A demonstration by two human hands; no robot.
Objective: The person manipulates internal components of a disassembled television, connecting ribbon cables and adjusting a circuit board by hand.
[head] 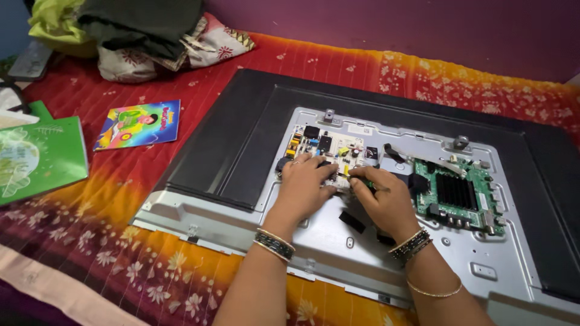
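A flat television (241, 133) lies face down on a red and orange bedsheet with its back cover off, so the grey metal chassis (338, 247) shows. My left hand (304, 184) rests fingers down on the pale power board (323, 147). My right hand (386, 199) is closed around a small dark tool with a green part (364, 183), its tip at the board's right edge. A green main board (456, 193) sits just right of that hand. Both wrists wear bangles.
A colourful booklet (139, 124) and a green book (37, 158) lie on the sheet at left. A pile of folded clothes (139, 33) sits at the back left. A purple wall (423, 30) runs behind the bed.
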